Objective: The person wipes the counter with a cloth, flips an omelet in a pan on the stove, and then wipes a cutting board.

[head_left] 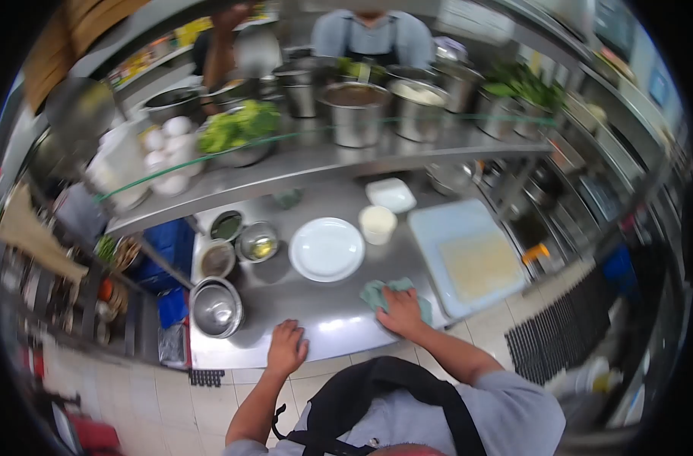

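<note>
My right hand [402, 311] presses down on a crumpled green cloth [374, 295] on the steel table [331, 315]. The cloth shows on both sides of my fingers. Near the front edge of the table rests my left hand [286, 348], holding nothing, its fingers loosely stretched. A white plate [327, 249] lies beyond my hands in the middle. Right of the plate stands a white tub [378, 224] with pale contents, and behind it is a white square dish [390, 195]. A cutting board [430, 235] lies to the right of the cloth.
Steel bowls [216, 308] and small containers [218, 258] stand at the left. Overhead, a steel shelf [316, 163] carries eggs [179, 144], lettuce [240, 124] and several metal pots [355, 125]. Behind it stands a person in an apron [371, 42].
</note>
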Action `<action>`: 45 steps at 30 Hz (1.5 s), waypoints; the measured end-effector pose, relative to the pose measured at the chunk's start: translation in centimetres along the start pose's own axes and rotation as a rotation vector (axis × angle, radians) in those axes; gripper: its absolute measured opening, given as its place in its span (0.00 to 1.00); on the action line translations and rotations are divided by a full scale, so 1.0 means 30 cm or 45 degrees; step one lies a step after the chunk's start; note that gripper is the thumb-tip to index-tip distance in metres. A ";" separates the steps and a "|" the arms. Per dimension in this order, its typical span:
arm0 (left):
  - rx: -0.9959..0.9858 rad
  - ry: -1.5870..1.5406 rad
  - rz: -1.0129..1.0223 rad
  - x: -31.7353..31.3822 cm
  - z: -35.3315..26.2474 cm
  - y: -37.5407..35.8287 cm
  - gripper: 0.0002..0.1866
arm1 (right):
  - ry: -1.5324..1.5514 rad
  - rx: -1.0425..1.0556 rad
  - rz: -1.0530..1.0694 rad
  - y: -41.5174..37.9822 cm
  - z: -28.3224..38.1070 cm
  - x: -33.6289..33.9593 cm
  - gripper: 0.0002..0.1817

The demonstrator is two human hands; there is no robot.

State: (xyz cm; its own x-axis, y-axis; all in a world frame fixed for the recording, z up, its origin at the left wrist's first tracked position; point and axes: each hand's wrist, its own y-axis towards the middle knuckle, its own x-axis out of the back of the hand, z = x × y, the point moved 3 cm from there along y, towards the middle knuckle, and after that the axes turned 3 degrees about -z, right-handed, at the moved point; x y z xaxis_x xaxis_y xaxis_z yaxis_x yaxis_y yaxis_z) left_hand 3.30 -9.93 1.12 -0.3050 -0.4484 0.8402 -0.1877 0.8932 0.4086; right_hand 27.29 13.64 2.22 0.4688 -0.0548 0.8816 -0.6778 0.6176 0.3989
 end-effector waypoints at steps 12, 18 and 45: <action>-0.251 0.038 -0.095 -0.162 -0.525 0.473 0.17 | 0.885 -0.167 0.167 -0.240 -0.274 0.300 0.25; -0.442 -0.019 -0.088 -0.377 -1.061 0.914 0.12 | 1.407 -0.759 0.189 -0.849 -0.930 0.244 0.20; 0.803 -1.317 -1.194 -0.940 -1.745 1.960 0.07 | 0.476 -0.652 1.300 -0.791 -3.130 0.504 0.15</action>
State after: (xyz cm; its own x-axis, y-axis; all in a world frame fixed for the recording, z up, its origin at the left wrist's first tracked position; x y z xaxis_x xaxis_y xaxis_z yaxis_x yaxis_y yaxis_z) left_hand 49.73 56.96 20.12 -0.3005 -0.8896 -0.3439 -0.9495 0.2449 0.1963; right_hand 103.66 71.84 -17.61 0.0395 0.8200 0.5710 -0.5683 0.4884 -0.6622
